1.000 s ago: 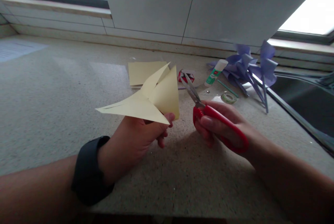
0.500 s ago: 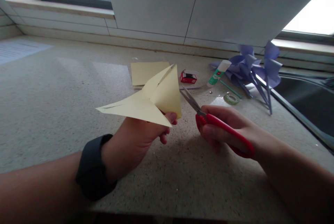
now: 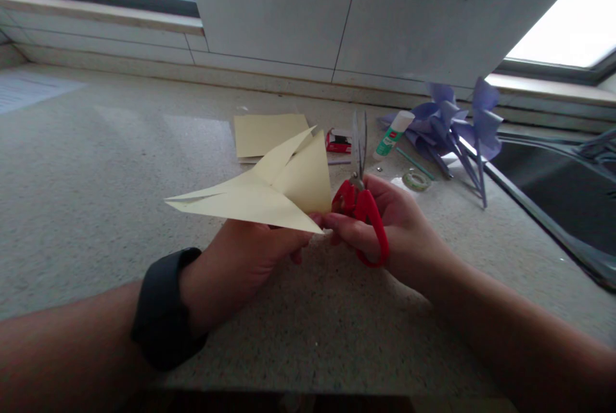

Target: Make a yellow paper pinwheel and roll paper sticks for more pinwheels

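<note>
A folded pale yellow sheet of paper, with slits cut in from its pointed corners, is held up above the counter by my left hand. That hand is closed on it from below, partly hidden by the paper. My right hand is closed around red-handled scissors, whose slightly parted blades point away from me. The right thumb and fingertips reach the paper's lower right corner, beside the left fingertips. Whether they pinch the paper too is hard to make out.
Behind the paper lie flat yellow sheets and a small red box. Farther right are a glue stick, a roll of tape, a thin green stick and purple paper flowers. A sink borders the right side.
My right hand has moved left to the paper's lower right corner. The scissors have turned from pointing up-left to pointing straight away. The left hand keeps its hold on the paper.
</note>
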Motion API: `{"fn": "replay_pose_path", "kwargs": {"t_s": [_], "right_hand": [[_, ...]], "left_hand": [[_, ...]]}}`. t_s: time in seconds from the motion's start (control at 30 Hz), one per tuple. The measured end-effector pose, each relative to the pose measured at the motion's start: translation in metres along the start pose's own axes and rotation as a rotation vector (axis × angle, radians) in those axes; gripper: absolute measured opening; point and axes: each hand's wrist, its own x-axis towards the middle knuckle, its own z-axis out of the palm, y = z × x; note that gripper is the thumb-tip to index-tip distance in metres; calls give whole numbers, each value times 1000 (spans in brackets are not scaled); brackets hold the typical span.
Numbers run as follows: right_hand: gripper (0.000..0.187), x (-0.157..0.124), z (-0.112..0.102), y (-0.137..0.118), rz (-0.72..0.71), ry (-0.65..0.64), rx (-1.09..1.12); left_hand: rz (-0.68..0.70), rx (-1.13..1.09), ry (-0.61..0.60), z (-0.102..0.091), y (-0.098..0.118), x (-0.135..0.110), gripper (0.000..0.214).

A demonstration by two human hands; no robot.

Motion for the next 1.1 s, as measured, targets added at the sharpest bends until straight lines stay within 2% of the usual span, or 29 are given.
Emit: {"fn": "replay_pose_path", "kwargs": {"t_s": [0.13,0.27,0.43,0.6,0.8,0.97,1.1], "right_hand": [[28,0,-1,0,-6,-9,32],[26,-1,-1,1,-2,-16,22],[27,-1,-1,-1,-31,-24,18],[34,-1,0,-2,-23,-6,-27],[31,-2,-1,-5,15,-33,1],[33,-9,-24,-10,207,-183,18],[35,-16,-44,-10,295,-317,-11]], "left_hand": [[30,20,-13,1,1,0,15],[-24,-81,-9,2,1,1,8],[-13,-189,5,4,-1,2,17],[-19,-146,37,4,0,2,21],[-12,-128,45,3,-2,1,23],[-57,-223,87,4,-3,1,24],[-91,-310,136,5,4,1,22]]}}
